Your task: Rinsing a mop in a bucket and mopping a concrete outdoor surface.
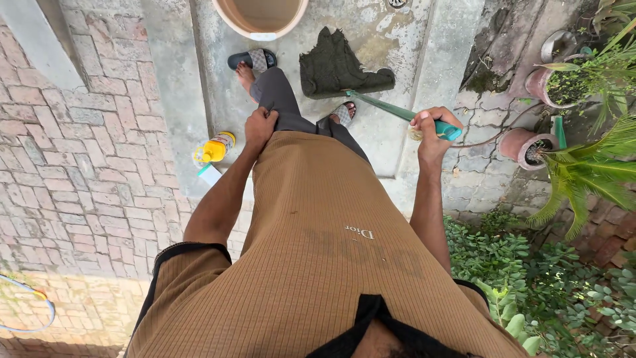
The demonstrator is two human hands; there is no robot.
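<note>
I stand on a wet concrete slab (384, 40), looking down my brown ribbed shirt (318, 252). My right hand (432, 129) is closed around the green handle (397, 111) of a mop, and its dark shaggy head (334, 66) lies on the slab by my feet. My left hand (260, 126) rests on my grey trouser leg at the thigh, fingers curled on the fabric. Both feet wear slide sandals (253, 59).
A tan plastic tub (262, 16) stands at the top. A yellow bottle (215, 149) lies on the slab edge at left. Brick paving (79, 166) spreads left, with a blue hose (26, 308). Potted plants (563, 83) and shrubs (530, 265) crowd the right.
</note>
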